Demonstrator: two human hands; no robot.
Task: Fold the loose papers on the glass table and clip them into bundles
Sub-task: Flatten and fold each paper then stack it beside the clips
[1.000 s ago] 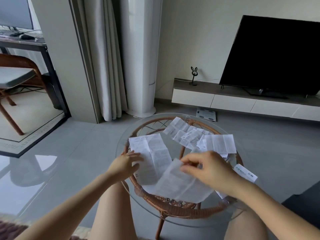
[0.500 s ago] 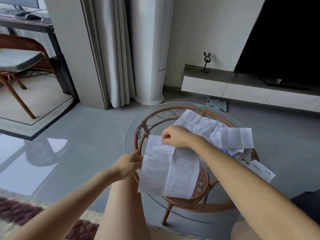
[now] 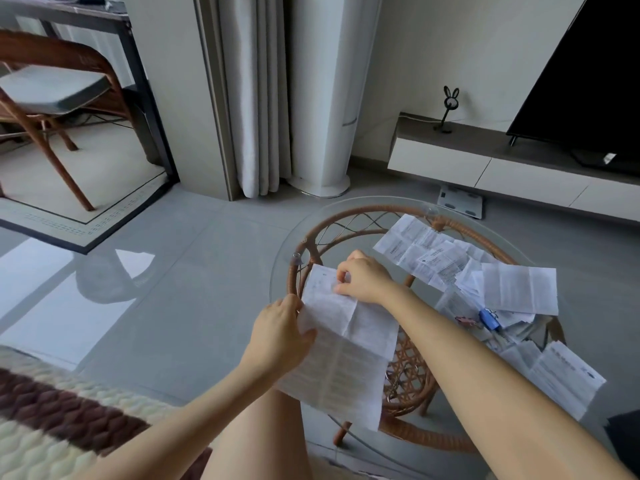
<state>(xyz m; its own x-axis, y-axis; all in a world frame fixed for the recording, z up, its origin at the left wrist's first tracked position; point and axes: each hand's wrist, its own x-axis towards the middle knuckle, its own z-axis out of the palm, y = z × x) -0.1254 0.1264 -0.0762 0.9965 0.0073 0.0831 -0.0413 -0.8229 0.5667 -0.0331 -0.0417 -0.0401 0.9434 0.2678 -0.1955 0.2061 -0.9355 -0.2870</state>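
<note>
A long printed paper sheet (image 3: pixel 343 348) with crease lines lies over the near left edge of the round glass table (image 3: pixel 287 258) and hangs toward my knees. My left hand (image 3: pixel 280 336) grips its left edge at mid-length. My right hand (image 3: pixel 363 278) pinches the sheet's far top edge. More loose papers (image 3: pixel 433 258) are scattered over the table's far and right side, with another sheet (image 3: pixel 564 379) at the near right. A blue binder clip (image 3: pixel 489 318) and a pink clip (image 3: pixel 465 320) lie among them.
The glass top rests on a rattan frame (image 3: pixel 408 372). A white tower unit (image 3: pixel 322 98) and curtain stand behind, a TV (image 3: pixel 588 77) on a low cabinet at right, a scale (image 3: pixel 459 201) on the floor, a chair (image 3: pixel 52 98) far left, a knitted rug (image 3: pixel 52 417) near left.
My right hand lifted a sheet from the table's near side and carried its edge up and leftward; both hands now hold it at the table's left edge. The view swung left and down.
</note>
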